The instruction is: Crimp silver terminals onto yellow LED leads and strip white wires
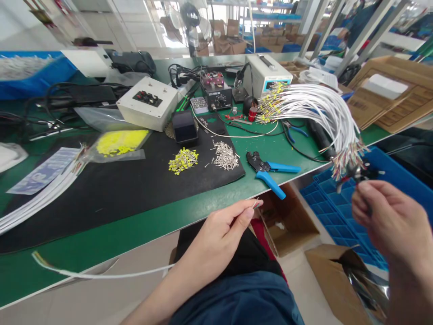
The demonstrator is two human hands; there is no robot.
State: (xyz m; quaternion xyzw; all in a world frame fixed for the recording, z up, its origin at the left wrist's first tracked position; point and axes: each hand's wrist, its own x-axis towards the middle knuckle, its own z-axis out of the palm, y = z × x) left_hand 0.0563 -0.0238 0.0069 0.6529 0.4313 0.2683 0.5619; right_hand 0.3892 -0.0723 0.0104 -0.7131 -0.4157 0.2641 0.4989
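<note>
My left hand (225, 232) is closed in a pinch on the end of a white cable (118, 274), where thin coloured wires stick out past the fingertips. The cable passes behind my forearm, and its other end lies over the table edge at the left. My right hand (389, 216) is closed around a small dark and metal hand tool (359, 174); the fingers and blur hide its kind. Just above it hang the bare wire ends of a big bundle of white cables (318, 104). Between my hands, a crimping tool (267, 169) with blue handles lies on the table.
On the black mat (135, 198) are a pile of yellow-ended terminals (183, 160), a pile of silver terminals (226, 155) and a bag of yellow pieces (120, 142). Blue-handled pliers (294, 131) lie near the bundle. Below the edge stand a blue crate (338, 212) and cardboard boxes (291, 225).
</note>
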